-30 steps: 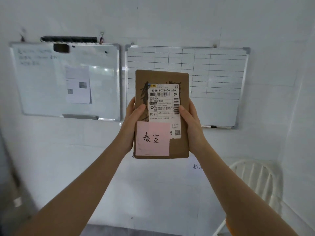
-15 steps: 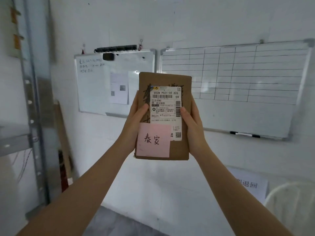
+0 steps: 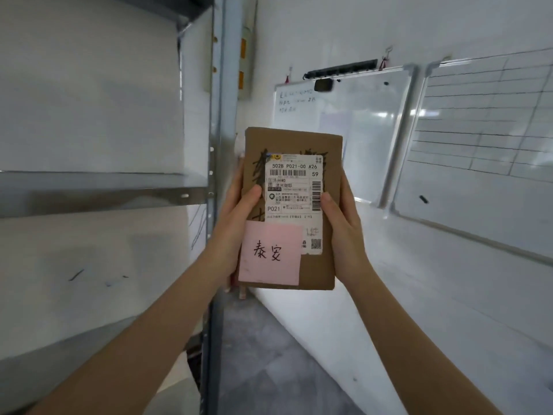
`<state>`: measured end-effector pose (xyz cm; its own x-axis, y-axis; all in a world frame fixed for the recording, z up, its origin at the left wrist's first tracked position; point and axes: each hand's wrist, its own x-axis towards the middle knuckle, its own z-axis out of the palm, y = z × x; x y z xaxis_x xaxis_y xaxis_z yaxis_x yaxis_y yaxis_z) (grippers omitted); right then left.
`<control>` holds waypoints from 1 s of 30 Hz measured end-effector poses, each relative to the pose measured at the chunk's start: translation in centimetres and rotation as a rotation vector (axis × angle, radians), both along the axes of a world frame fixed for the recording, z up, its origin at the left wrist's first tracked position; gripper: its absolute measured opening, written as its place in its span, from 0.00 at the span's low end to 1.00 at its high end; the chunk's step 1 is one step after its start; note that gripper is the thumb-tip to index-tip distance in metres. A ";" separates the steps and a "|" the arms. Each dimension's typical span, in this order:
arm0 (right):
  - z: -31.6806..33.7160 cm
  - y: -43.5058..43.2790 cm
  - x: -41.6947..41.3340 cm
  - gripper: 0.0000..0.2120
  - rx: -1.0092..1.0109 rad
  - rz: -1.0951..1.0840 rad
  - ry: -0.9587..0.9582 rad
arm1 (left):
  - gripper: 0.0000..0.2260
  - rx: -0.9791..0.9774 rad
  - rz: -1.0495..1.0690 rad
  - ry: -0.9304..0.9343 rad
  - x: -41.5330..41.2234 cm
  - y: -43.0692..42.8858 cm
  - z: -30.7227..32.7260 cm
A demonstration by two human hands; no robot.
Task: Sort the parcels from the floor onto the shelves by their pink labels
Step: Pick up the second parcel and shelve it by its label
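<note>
I hold a flat brown cardboard parcel upright in front of me at chest height. It carries a white shipping label and, at its lower left, a pink label with two handwritten characters. My left hand grips the parcel's left edge, thumb on the front. My right hand grips its right edge the same way. A grey metal shelf unit fills the left of the view, its upright post just behind my left hand.
Two whiteboards hang on the white wall to the right: a plain whiteboard and a gridded whiteboard. Grey floor shows below the parcel, between the shelf post and the wall.
The view has swung left: the whiteboards slid to the right and the metal shelf unit now fills the left side. Both hands keep the same grip on the parcel.
</note>
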<state>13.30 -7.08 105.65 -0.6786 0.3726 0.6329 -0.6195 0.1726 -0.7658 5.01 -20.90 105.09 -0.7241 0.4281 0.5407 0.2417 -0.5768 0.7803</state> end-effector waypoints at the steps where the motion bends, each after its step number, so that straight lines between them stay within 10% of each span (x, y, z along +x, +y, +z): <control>1: -0.1 -1.0 -0.6 0.25 0.001 0.028 0.000 | 0.24 0.007 0.032 -0.009 -0.1 -1.3 0.0; 30: -0.6 -49.6 -2.5 0.26 -0.017 0.914 -0.020 | 0.22 -0.010 0.944 -0.031 12.6 -50.0 0.0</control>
